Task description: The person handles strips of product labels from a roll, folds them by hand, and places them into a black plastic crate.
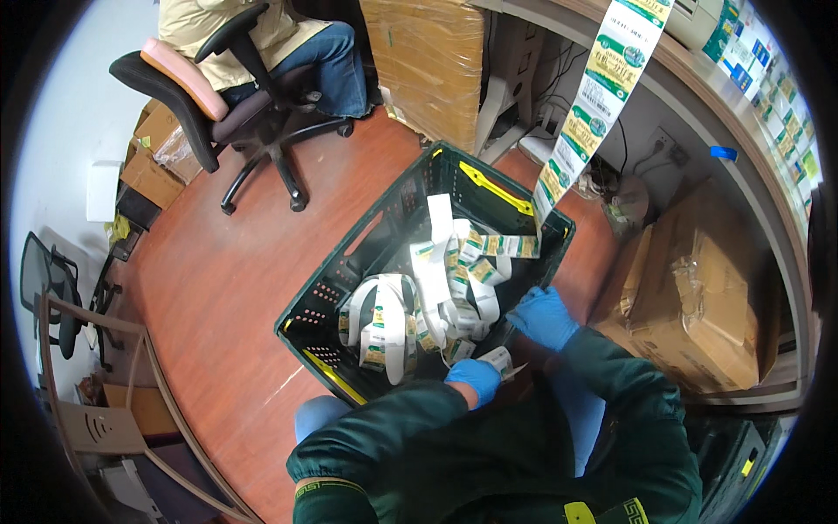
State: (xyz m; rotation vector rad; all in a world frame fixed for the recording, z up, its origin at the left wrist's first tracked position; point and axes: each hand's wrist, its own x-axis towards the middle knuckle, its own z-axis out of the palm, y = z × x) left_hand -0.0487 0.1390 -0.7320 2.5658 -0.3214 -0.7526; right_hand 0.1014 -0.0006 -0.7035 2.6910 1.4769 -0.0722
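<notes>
A dark green plastic crate (pixel 325 249) with yellow handles stands on the floor before me. Inside lies a tangled heap of printed label strip (pixel 430 284), white on its back and green and yellow on its face. My left hand (pixel 476 381), in a blue glove, is closed around a small coiled bundle of label strip (pixel 498 360) at the crate's near edge. My right hand (pixel 543 320), also gloved in blue, is at the near right rim with its fingers curled; what they hold, if anything, is hidden. A long hanging label strip (pixel 583 131) runs from the counter down into the crate.
A counter (pixel 698 83) curves along the right, with a machine partly visible on top. Cardboard boxes (pixel 698 297) stand beneath it; a wrapped carton (pixel 423 65) stands beyond the crate. At the upper left another person (pixel 327 65) sits on an office chair (pixel 253 122).
</notes>
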